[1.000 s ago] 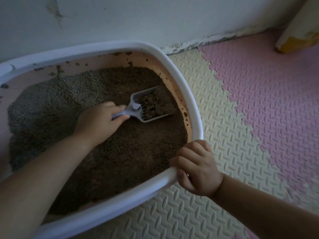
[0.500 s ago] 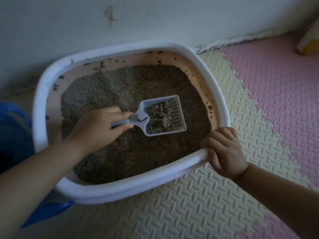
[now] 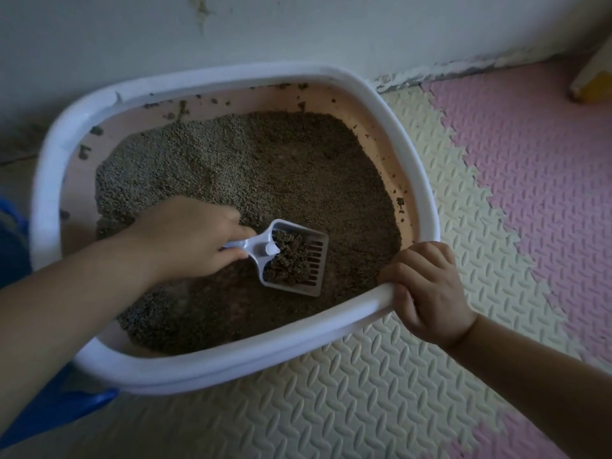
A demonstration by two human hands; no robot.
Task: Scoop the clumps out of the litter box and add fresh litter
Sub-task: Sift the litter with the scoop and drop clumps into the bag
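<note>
**Inspector:** Start with the biggest item.

**Assistant:** The litter box (image 3: 231, 366) sits on the foam floor mat (image 3: 364, 399) against the wall. The litter (image 3: 265, 167) lies uneven, and the pink floor of the box shows bare along the left side.

**Inspector:** Hands?

**Assistant:** The right hand (image 3: 427, 289) has its fingers curled over the near right rim, steadying the box. The left hand (image 3: 188, 236) is closed around the handle of the scoop (image 3: 314, 263), low over the near middle of the litter. I cannot tell whether the scoop is clear of the surface.

**Inspector:** Load?

**Assistant:** Clumps (image 3: 288, 260) are piled against the back wall of the scoop; the slots at the front are mostly bare.

**Inspector:** Step in hand, in your judgement?

**Assistant:** Sifting, then lifting out. The scoop is best kept level with a gentle side-to-side shake so loose grains fall through the slots. The front edge should not dip, or the pile slides off. The right hand should stay firm on the rim so the box does not shift. No waste container is identifiable; a blue item (image 3: 59, 412) shows beside the box at the near left.

**Inspector:** Orientation of the scoop?

**Assistant:** Its long axis runs left to right across the box. The handle is at the left, and the open front points right, toward the right hand.
</note>
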